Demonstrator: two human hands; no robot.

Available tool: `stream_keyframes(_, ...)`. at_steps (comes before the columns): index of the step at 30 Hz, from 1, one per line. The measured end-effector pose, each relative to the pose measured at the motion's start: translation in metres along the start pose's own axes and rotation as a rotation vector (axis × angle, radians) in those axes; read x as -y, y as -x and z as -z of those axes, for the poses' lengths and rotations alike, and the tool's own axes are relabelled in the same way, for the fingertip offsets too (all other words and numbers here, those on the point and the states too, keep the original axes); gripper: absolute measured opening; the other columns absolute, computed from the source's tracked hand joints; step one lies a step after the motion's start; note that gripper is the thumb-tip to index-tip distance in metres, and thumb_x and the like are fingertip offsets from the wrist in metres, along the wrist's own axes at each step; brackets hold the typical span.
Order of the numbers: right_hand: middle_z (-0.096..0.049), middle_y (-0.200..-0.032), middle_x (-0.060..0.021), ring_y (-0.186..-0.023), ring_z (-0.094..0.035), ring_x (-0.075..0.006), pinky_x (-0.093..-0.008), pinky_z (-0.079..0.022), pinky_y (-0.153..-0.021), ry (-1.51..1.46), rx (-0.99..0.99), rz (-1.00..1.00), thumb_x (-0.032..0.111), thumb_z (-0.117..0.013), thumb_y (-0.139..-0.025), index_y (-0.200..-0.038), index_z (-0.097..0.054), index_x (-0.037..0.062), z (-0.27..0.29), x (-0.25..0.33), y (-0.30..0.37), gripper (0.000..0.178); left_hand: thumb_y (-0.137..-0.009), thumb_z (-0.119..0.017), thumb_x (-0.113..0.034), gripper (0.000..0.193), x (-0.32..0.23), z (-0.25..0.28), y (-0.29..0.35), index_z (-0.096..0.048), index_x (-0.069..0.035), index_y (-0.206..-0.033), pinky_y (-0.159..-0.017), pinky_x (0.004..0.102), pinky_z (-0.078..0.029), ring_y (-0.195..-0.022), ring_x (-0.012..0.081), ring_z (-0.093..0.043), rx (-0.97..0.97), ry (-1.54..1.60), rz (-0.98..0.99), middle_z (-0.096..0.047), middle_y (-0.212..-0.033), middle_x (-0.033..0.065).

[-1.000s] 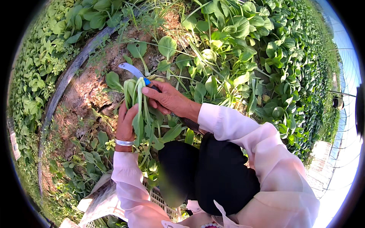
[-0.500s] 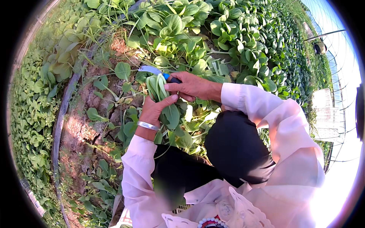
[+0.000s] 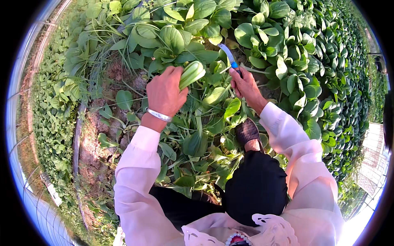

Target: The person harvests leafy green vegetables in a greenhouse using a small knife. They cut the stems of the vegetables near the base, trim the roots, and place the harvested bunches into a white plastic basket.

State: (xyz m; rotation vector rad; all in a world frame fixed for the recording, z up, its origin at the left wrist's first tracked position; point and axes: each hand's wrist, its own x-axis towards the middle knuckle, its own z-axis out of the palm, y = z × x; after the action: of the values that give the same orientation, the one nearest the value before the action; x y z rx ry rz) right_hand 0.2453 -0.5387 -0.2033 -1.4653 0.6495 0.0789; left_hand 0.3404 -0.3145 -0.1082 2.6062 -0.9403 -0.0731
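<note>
My left hand [image 3: 166, 91] is closed around a bok choy [image 3: 192, 74], whose pale green stem end sticks out to the right of my fingers. Its leaves are mostly hidden by my hand. To the right, my right hand [image 3: 248, 86] grips the dark handle of a small curved harvesting knife [image 3: 226, 53] with a blue collar. The blade points up and to the left, over the leaves and apart from the held bok choy. Below and between my hands lie loose leaves and stems [image 3: 196, 143].
Dense bok choy plants [image 3: 301, 82] grow along the right, with more leafy plants [image 3: 172, 39] ahead. Bare soil [image 3: 94, 143] and a dark hose-like line [image 3: 77, 151] run down the left. My shoe [image 3: 247, 131] stands among the leaves. A pale crate [image 3: 372, 158] is at far right.
My hands have come apart: the left has gone forward with the bok choy, and the right has moved right with the knife. The knife blade now points farther forward. The view has shifted.
</note>
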Motion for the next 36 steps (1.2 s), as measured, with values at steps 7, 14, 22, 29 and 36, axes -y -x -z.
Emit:
stream_keyframes(7, -0.045, -0.056, -0.0015, -0.041, -0.041, -0.0088, -0.0271, -0.031, -0.039, 0.068, 0.141, -0.001, 0.043, -0.047, -0.099, -0.087, -0.054, 0.0022, -0.001, -0.019, -0.068, 0.043, -0.064, -0.072, -0.010, 0.033, 0.015, -0.070, -0.113, -0.065, -0.005, -0.095, -0.078, 0.0402, -0.052, -0.107, 0.0274, -0.058, 0.256, -0.621, -0.029, -0.064, -0.103, 0.0104)
stream_keyframes(14, -0.063, -0.076, -0.0238, -0.077, -0.061, -0.0438, -0.0520, -0.046, -0.067, 0.498, 0.319, 0.303, 0.041, -0.047, -0.097, -0.090, -0.058, 0.0008, -0.041, -0.053, -0.130, 0.042, -0.069, -0.069, -0.007, 0.035, 0.064, -0.071, -0.057, -0.062, -0.007, -0.103, -0.082, 0.0438, -0.048, -0.114, 0.0288, -0.053, 0.217, -0.662, 0.093, -0.061, -0.111, 0.0107)
stream_keyframes(22, -0.065, -0.081, -0.0246, -0.077, -0.061, -0.0466, -0.0541, -0.047, -0.071, 0.530, 0.339, 0.271, 0.041, -0.044, -0.098, -0.093, -0.059, 0.0019, -0.091, -0.075, -0.161, 0.042, -0.061, -0.070, -0.002, 0.048, 0.097, -0.074, -0.012, -0.056, -0.008, -0.106, -0.083, 0.0429, -0.046, -0.110, 0.0285, -0.054, 0.197, -0.604, 0.157, -0.059, -0.110, 0.0080)
stream_keyframes(29, -0.064, -0.084, -0.0281, -0.081, -0.060, -0.0484, -0.0548, -0.046, -0.074, 0.516, 0.381, 0.128, 0.040, -0.043, -0.098, -0.092, -0.059, -0.0011, -0.094, -0.084, -0.159, 0.044, -0.062, -0.072, 0.000, 0.048, 0.109, -0.082, 0.002, -0.052, -0.008, -0.105, -0.081, 0.0436, -0.047, -0.099, 0.0353, -0.057, 0.132, -0.408, 0.227, -0.058, -0.104, 0.0113)
stream_keyframes(36, -0.063, -0.082, -0.0296, -0.078, -0.058, -0.0506, -0.0552, -0.044, -0.073, 0.418, 0.338, 0.179, 0.035, -0.044, -0.098, -0.091, -0.058, -0.0041, -0.084, -0.074, -0.142, 0.043, -0.059, -0.076, 0.000, 0.054, 0.111, -0.079, -0.001, -0.052, -0.008, -0.108, -0.082, 0.0447, -0.048, -0.102, 0.0355, -0.057, 0.146, -0.254, 0.284, -0.057, -0.107, 0.0107)
